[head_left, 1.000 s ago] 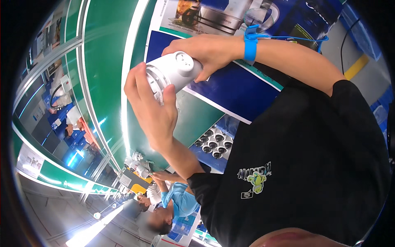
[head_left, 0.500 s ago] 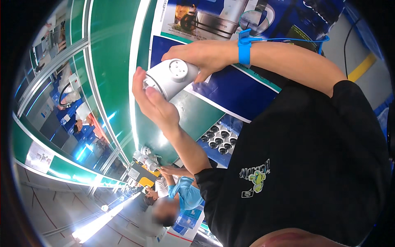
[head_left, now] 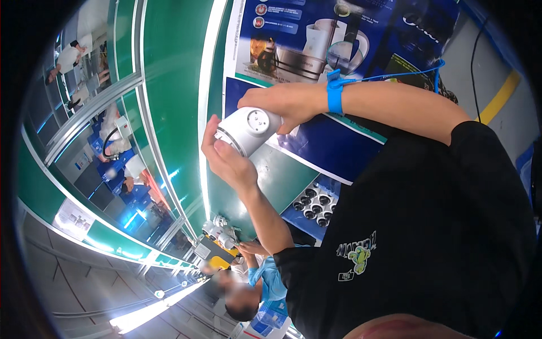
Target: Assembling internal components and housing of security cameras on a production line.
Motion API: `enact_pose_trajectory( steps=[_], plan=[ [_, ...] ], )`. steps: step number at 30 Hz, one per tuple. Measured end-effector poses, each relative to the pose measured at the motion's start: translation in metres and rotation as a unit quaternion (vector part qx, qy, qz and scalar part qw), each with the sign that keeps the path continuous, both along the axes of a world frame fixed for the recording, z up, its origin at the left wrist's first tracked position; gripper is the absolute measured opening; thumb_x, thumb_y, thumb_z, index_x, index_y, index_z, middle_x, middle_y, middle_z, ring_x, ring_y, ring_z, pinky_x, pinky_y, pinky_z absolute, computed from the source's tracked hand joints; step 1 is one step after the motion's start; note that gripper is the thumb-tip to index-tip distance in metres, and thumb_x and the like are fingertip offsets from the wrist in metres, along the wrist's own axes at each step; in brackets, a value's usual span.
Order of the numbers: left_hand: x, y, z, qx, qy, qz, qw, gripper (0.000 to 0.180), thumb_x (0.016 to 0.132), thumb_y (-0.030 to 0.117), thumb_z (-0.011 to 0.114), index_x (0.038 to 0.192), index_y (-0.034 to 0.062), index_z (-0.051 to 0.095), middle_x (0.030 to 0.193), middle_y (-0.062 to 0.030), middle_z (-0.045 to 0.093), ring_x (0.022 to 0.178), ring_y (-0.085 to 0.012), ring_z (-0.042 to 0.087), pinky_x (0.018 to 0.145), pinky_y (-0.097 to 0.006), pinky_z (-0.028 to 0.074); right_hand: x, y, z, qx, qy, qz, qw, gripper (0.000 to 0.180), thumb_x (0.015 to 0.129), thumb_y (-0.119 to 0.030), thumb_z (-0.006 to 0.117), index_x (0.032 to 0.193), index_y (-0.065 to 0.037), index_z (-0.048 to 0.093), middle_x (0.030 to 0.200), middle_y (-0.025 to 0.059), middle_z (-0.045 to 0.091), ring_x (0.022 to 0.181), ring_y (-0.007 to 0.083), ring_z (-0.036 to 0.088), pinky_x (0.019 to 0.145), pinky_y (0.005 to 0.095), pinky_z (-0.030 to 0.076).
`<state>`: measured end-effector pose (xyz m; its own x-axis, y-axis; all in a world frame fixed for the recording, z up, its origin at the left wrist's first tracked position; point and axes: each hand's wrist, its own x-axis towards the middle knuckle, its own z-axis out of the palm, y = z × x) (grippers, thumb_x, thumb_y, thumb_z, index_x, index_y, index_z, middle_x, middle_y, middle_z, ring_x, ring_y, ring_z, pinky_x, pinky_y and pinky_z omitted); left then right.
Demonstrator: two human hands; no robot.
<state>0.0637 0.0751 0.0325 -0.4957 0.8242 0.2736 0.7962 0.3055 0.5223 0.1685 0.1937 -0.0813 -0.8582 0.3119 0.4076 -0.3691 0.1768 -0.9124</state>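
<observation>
A white cylindrical housing is held tilted between my two hands. A round disc with several small holes faces up on its side, and a thin dark ring runs around the end at my left hand. My left hand has its fingers and thumb around that ringed end. From the far end, my right hand grips the housing with fingers over the top and thumb beneath. A blue wrist strap with a cord circles my right wrist. The palm sides of both grips are hidden.
A printed blue carton surface with appliance pictures lies under the housing, on a green bench. Several black-and-white round parts sit close to my body. White devices and a co-worker in a blue shirt are further left along the bench.
The whole view has shifted, so bench, hands and housing appear lower and further right. The housing has turned slightly, showing less of its ringed end. Both hands keep their hold.
</observation>
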Motion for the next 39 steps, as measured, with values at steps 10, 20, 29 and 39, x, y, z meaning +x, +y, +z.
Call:
enact_pose_trajectory(
  steps=[10, 20, 29, 39],
  plan=[
    [-0.014, 0.014, 0.033, -0.275, 0.172, -0.194, 0.926, 0.079, 0.091, 0.060, 0.041, 0.136, -0.0044, 0.035, 0.145, -0.0222, 0.032, 0.135, -0.0397, 0.028, 0.111, -0.047, 0.021, 0.000, -0.002, -0.005, -0.009, 0.013, -0.006, 1.000, 0.078, 0.058, -0.002, 0.077, 0.126, -0.004, 0.040, 0.118, 0.0157, 0.049, 0.109, 0.0367, 0.053, 0.094, 0.0394, 0.046],
    [-0.039, 0.022, 0.005, -0.126, -0.108, -0.165, 0.972, 0.059, 0.097, 0.047, 0.034, 0.117, -0.0023, 0.059, 0.118, -0.0164, 0.060, 0.112, -0.0256, 0.055, 0.097, -0.037, 0.039, -0.003, 0.000, 0.002, 0.000, -0.006, -0.007, 1.000, 0.077, 0.059, 0.000, 0.076, 0.127, -0.004, 0.040, 0.122, 0.0158, 0.049, 0.113, 0.0353, 0.052, 0.096, 0.0401, 0.045],
    [-0.032, 0.023, -0.001, 0.027, -0.208, -0.066, 0.975, 0.080, 0.094, 0.064, 0.020, 0.121, -0.0034, 0.054, 0.120, -0.0208, 0.058, 0.110, -0.0289, 0.057, 0.097, -0.039, 0.042, -0.001, 0.005, -0.002, -0.028, 0.010, 0.006, 1.000, 0.080, 0.060, -0.004, 0.075, 0.132, -0.003, 0.039, 0.120, 0.0159, 0.052, 0.112, 0.0303, 0.054, 0.095, 0.0374, 0.045],
    [-0.010, 0.041, -0.028, 0.147, -0.340, -0.069, 0.926, 0.106, 0.061, 0.047, 0.084, 0.139, 0.0034, 0.028, 0.129, -0.0143, 0.044, 0.122, -0.0281, 0.044, 0.103, -0.041, 0.036, 0.006, 0.019, -0.001, -0.511, 0.008, 0.317, 0.799, 0.044, 0.084, -0.029, 0.061, 0.118, 0.000, 0.056, 0.106, 0.0139, 0.065, 0.094, 0.0226, 0.064, 0.079, 0.0380, 0.051]
  ],
)
